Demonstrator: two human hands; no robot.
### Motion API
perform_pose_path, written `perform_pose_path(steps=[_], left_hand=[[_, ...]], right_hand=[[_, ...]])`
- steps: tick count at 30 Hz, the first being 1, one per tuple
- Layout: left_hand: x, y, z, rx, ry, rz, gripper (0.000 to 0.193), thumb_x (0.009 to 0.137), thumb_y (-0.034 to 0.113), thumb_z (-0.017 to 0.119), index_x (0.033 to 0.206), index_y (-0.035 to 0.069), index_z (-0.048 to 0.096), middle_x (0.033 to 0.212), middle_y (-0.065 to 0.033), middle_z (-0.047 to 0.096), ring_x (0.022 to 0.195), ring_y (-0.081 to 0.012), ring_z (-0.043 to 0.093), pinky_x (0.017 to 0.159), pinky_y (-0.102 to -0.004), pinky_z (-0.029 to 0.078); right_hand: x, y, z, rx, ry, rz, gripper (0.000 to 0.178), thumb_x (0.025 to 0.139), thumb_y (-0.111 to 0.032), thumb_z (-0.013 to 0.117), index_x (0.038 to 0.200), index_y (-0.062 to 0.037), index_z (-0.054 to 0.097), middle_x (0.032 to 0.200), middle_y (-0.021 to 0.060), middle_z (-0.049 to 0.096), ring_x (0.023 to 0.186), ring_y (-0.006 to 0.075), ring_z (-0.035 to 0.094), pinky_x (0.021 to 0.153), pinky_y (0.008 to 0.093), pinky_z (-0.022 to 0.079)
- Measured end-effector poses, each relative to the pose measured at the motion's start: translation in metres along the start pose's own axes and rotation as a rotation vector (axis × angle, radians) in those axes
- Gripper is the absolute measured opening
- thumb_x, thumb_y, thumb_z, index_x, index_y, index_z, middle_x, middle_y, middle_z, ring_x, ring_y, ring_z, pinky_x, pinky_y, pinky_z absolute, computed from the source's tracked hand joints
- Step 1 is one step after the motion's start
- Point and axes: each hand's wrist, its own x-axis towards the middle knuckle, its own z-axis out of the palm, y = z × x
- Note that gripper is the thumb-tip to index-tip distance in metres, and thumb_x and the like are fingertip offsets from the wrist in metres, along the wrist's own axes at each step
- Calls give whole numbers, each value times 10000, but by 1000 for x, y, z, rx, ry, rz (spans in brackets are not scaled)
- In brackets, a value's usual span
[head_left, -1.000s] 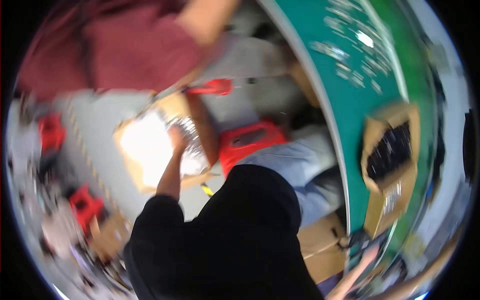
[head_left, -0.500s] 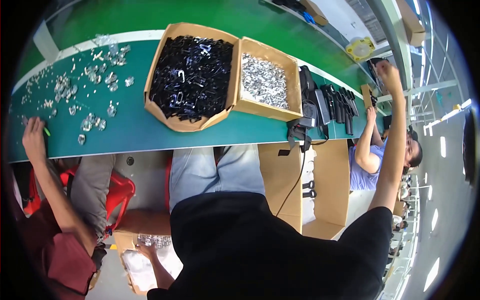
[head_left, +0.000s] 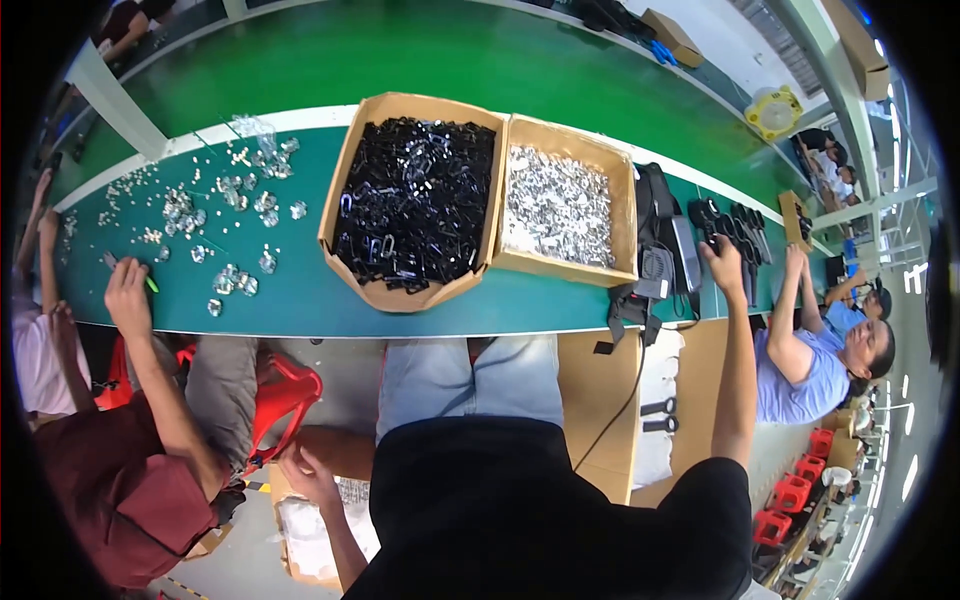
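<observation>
My right hand [head_left: 724,272] reaches across the bench at the right, its fingers closed on the near end of a black long-handled part [head_left: 707,216]. More such parts [head_left: 752,235] lie side by side just beyond. Low on the left, my left hand [head_left: 312,478] hangs above a carton [head_left: 292,560] beside my lap. Its fingers are loosely bent and apart, and I see nothing in them. White plastic lining [head_left: 325,530] and small shiny pieces [head_left: 354,490] show in that carton.
Before me stand a carton of black clips [head_left: 415,200] and a carton of silver pieces [head_left: 560,205]. Clear parts [head_left: 235,280] lie scattered left, beside a co-worker's hand [head_left: 128,295]. A strapped black device [head_left: 655,265] trails a cable. Another person [head_left: 800,360] sits at the right.
My right hand has come down from a raised position to the black parts. My left hand has lifted off the shiny pieces in the low carton. The whole view has shifted.
</observation>
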Motion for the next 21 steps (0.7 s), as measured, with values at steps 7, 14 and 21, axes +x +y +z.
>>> perform_pose_path(steps=[7, 14, 21], left_hand=[[147, 245, 5, -460, 159, 709, 291, 776, -119, 655, 1053, -32, 632, 966, -158, 638, 840, -293, 638, 756, -353, 549], [286, 427, 92, -1116, -619, 781, 605, 870, 149, 710, 1409, 34, 458, 1348, -181, 502, 1235, -260, 534, 935, -346, 496], [325, 421, 128, -1143, -819, 594, 253, 965, 173, 570, 1151, 5, 604, 1060, -68, 644, 1004, -121, 593, 898, -268, 468]], right_hand=[[-1, -184, -45, 206, 158, -504, 625, 828, -192, 763, 1348, 27, 495, 1188, 273, 629, 1105, 378, 633, 942, 404, 484], [-16, -338, -35, 503, -77, -793, 645, 771, -117, 803, 1334, -48, 498, 1279, 190, 601, 1181, 363, 592, 998, 412, 462], [-4, -394, -10, 601, -377, -876, 657, 805, -217, 789, 1376, -62, 504, 1162, 149, 620, 929, 260, 634, 830, 357, 502]])
